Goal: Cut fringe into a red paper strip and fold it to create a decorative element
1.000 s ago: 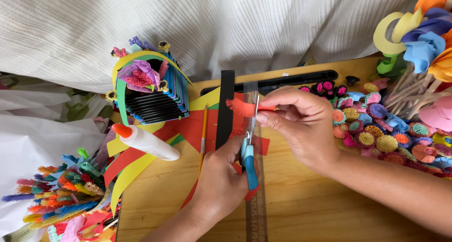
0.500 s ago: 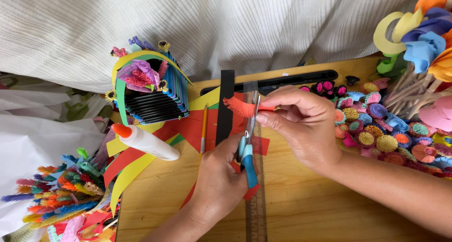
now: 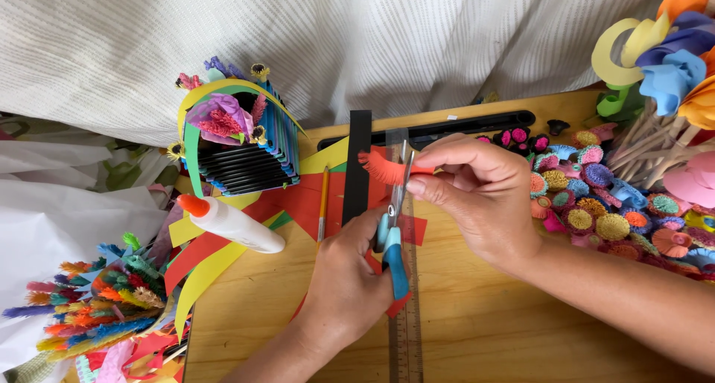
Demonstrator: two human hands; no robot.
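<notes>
While the right hand (image 3: 477,197) is pinching a red paper strip (image 3: 383,167) level, the left hand (image 3: 350,279) is gripping blue-handled scissors (image 3: 393,227), blades crossing it upright.

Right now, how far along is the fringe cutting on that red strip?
Done: the strip's free end left of the scissors is already fringed. In hand: the left hand works the scissors while the right hand pinches the red paper strip. Left: the part under the right fingers is hidden, so the uncut length cannot be told.

glue bottle (image 3: 231,223) (orange cap), clear ruler (image 3: 406,331), pencil (image 3: 322,204), paper flowers (image 3: 596,197)
</notes>
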